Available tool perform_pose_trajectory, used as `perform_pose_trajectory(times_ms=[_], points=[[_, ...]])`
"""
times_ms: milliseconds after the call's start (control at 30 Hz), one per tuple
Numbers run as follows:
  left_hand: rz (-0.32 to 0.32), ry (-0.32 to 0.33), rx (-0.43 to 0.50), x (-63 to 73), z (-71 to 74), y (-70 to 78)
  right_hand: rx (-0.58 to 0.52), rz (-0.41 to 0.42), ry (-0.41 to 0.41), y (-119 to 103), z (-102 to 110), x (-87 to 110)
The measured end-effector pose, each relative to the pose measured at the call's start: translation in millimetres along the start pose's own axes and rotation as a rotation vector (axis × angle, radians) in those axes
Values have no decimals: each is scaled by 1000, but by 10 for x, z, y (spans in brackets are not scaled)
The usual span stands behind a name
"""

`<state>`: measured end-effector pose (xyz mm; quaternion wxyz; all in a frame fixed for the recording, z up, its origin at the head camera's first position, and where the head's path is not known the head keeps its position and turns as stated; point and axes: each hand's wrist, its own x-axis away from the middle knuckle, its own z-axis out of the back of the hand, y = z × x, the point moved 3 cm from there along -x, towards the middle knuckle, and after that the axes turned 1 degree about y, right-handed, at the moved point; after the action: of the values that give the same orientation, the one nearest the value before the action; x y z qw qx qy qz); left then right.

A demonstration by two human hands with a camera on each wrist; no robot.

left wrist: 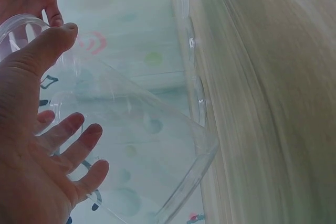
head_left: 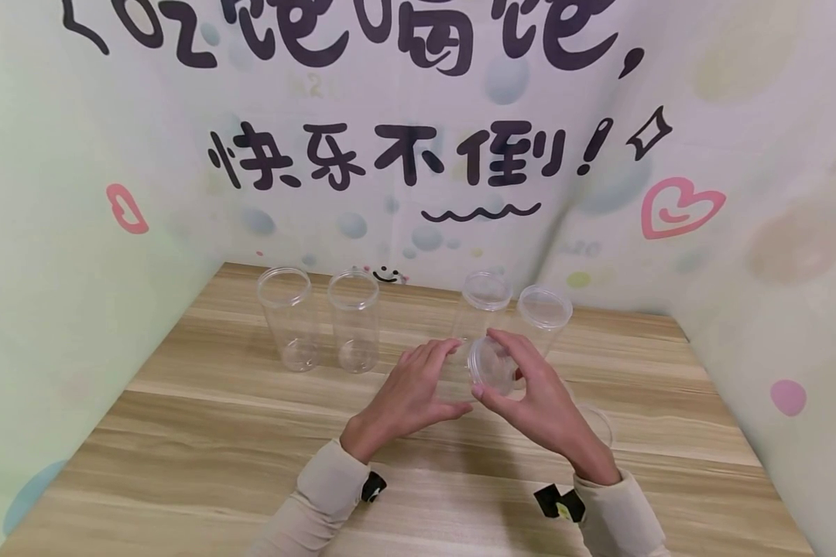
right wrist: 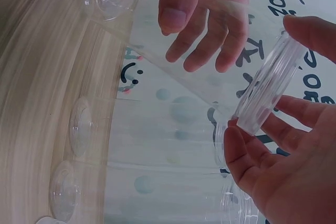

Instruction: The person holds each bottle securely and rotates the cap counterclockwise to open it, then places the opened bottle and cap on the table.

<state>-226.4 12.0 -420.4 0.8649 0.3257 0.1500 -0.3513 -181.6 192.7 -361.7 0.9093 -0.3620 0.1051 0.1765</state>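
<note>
Table sides (head_left: pixel 139 394) lie well apart from both hands, left hand (head_left: pixel 406 393) gripping a tilted jar (head_left: pixel 457 381), right hand (head_left: pixel 538 398) pinching its lid (head_left: pixel 493 365).

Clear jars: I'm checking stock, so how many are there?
5: first jar at left, second jar beside it, third jar and fourth jar farther right, fifth jar held between left hand and right hand.
</note>
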Motion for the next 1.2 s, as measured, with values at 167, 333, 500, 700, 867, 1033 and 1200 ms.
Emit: perform_pose_trajectory(times_ms=[167,333,500,700,867,1033,1200], points=[[2,-5,4,-5,-12,-3,1,18,-12,3,-4,6],[1,-1,3,-14,-22,3,-15,12,-24,7,-2,9],[-6,13,-13,-21,-15,14,-20,-27,-25,19,-13,1],[-6,30,-51,-28,3,36,-26,-81,49,50,-13,-11],[-8,36,-99,-29,3,41,-5,-149,67,57,-6,-6],[-26,44,-149,-16,-7,45,54,-229,30,52,-13,-11],[-39,46,-166,-5,-16,45,84,-268,7,54,-27,-25]])
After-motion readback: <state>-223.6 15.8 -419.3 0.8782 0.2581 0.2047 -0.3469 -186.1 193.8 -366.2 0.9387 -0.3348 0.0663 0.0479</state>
